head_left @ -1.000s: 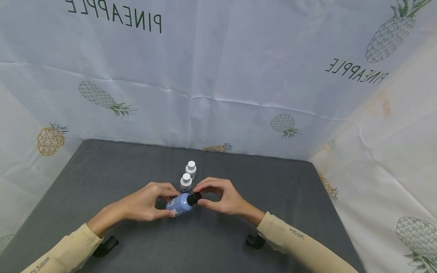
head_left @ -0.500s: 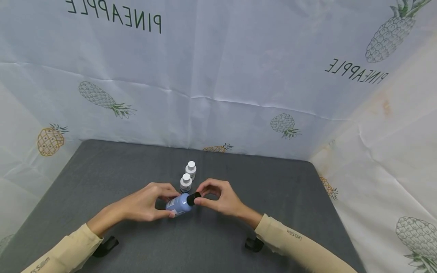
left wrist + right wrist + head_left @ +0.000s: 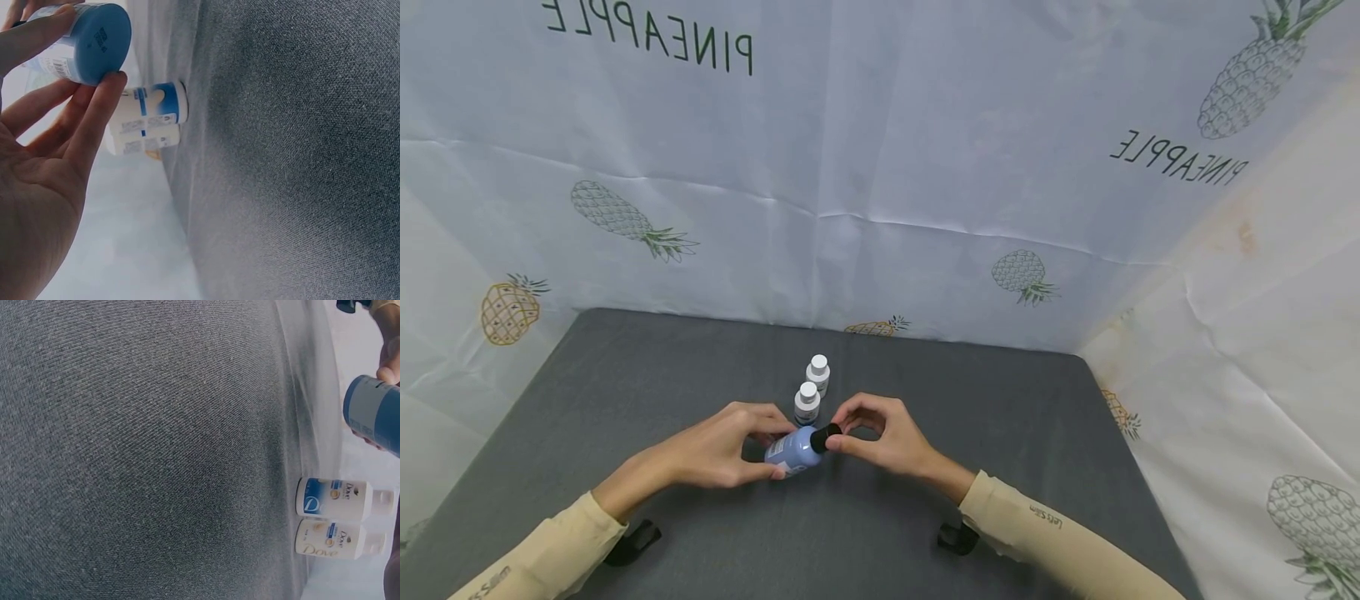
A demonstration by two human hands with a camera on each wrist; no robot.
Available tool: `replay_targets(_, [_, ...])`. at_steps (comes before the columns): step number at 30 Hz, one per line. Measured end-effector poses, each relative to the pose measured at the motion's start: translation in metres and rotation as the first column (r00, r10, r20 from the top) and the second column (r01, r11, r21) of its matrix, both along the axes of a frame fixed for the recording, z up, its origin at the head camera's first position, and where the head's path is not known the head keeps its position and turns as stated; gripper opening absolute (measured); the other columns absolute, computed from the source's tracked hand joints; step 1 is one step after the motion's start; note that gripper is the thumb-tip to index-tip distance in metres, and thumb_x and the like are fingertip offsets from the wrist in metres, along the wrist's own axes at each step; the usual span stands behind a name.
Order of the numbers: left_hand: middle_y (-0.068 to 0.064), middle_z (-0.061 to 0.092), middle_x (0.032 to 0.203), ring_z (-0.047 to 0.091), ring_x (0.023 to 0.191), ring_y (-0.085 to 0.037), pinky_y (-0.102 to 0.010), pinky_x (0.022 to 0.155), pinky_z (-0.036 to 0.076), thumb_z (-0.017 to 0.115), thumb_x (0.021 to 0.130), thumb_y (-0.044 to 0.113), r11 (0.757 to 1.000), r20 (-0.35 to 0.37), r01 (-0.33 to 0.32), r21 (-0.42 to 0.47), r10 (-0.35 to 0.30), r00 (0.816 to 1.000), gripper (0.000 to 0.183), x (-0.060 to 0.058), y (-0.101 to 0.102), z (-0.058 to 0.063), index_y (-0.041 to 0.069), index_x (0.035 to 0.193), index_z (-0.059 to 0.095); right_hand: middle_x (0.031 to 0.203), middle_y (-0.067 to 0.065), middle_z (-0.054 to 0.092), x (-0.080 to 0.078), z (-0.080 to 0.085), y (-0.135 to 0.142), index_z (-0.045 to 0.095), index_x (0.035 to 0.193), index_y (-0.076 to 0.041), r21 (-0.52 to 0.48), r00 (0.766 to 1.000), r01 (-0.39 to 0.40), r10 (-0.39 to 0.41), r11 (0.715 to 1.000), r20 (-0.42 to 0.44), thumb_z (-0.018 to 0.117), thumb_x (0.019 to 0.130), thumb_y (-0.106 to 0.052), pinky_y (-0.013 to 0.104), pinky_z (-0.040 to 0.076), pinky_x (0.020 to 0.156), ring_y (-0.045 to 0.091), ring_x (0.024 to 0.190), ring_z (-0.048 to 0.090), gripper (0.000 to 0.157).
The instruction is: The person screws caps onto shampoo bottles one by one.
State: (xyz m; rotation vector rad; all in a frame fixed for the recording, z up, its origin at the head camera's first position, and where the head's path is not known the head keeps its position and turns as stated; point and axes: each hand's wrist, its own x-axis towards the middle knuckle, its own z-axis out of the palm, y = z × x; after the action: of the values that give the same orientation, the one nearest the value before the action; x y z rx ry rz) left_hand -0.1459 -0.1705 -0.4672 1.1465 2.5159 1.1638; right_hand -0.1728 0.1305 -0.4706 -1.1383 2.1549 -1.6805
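A blue bottle (image 3: 796,451) with a black cap (image 3: 822,437) is tilted in the air over the table, its cap toward the right. My left hand (image 3: 722,446) holds the bottle's body between thumb and fingers. In the left wrist view the round blue base (image 3: 105,44) faces the camera, with the fingertips against its side. My right hand (image 3: 891,433) pinches the black cap with its thumb and fingertips. Just behind the blue bottle stand two white Dove bottles, a nearer one (image 3: 807,404) and a farther one (image 3: 817,375), both upright with white caps.
A dark grey cloth (image 3: 880,533) covers the table. Behind and beside it hangs a pale curtain (image 3: 910,150) printed with pineapples. Black straps, a left one (image 3: 634,543) and a right one (image 3: 958,537), show below the tan sleeves.
My right hand has shifted slightly left, its thumb moving along the black cap, then stays nearly still. The left hand and the white bottles keep their places.
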Motion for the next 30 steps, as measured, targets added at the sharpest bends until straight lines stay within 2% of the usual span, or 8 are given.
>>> replay_targets(13, [0.001, 0.076, 0.120, 0.071, 0.103, -0.001, -0.034, 0.088, 0.068, 0.085, 0.097, 0.029, 1.000, 0.006, 0.000, 0.007, 0.000, 1.000, 0.040, 0.001, -0.002, 0.000, 0.010, 0.131, 0.077, 0.110, 0.022, 0.073, -0.001, -0.001, 0.001, 0.072, 0.116, 0.000, 0.011, 1.000, -0.010, 0.010, 1.000, 0.013, 0.079, 0.097, -0.002, 0.034, 0.067, 0.094, 0.008, 0.099, 0.073, 0.020])
replay_targets(16, [0.003, 0.076, 0.119, 0.070, 0.103, 0.000, -0.033, 0.088, 0.068, 0.085, 0.097, 0.029, 1.000, 0.009, -0.006, 0.008, 0.006, 1.000, 0.040, 0.001, -0.002, -0.001, 0.010, 0.131, 0.077, 0.116, 0.024, 0.073, -0.001, 0.002, 0.004, 0.071, 0.123, 0.002, -0.010, 0.999, -0.044, 0.044, 0.999, 0.000, 0.075, 0.100, 0.000, 0.037, 0.066, 0.099, 0.012, 0.105, 0.075, 0.023])
replay_targets(20, [0.005, 0.076, 0.119, 0.070, 0.102, 0.001, -0.031, 0.088, 0.068, 0.086, 0.096, 0.029, 1.000, 0.015, -0.011, 0.009, 0.011, 1.000, 0.040, 0.001, -0.002, -0.002, 0.012, 0.131, 0.077, 0.125, 0.030, 0.071, -0.005, 0.006, 0.007, 0.068, 0.132, 0.007, -0.048, 0.990, -0.130, 0.127, 0.990, -0.054, 0.069, 0.101, 0.007, 0.042, 0.064, 0.105, 0.025, 0.116, 0.075, 0.031])
replay_targets(25, [0.006, 0.075, 0.120, 0.070, 0.103, 0.001, -0.029, 0.089, 0.067, 0.086, 0.095, 0.028, 1.000, 0.019, -0.004, 0.007, 0.003, 1.000, 0.040, 0.001, -0.001, -0.003, 0.014, 0.132, 0.077, 0.136, 0.028, 0.069, -0.009, 0.008, 0.008, 0.067, 0.138, 0.007, -0.010, 0.966, -0.247, 0.246, 0.969, -0.075, 0.070, 0.101, 0.004, 0.041, 0.062, 0.110, 0.027, 0.127, 0.071, 0.038])
replay_targets(30, [0.007, 0.075, 0.120, 0.070, 0.103, 0.001, -0.030, 0.089, 0.067, 0.086, 0.096, 0.028, 1.000, 0.025, 0.001, 0.003, -0.001, 1.000, 0.040, 0.001, -0.002, -0.003, 0.014, 0.132, 0.077, 0.134, 0.024, 0.072, -0.009, 0.008, 0.006, 0.070, 0.135, 0.004, 0.014, 0.970, -0.237, 0.238, 0.971, -0.058, 0.072, 0.101, 0.000, 0.039, 0.063, 0.107, 0.025, 0.124, 0.072, 0.035])
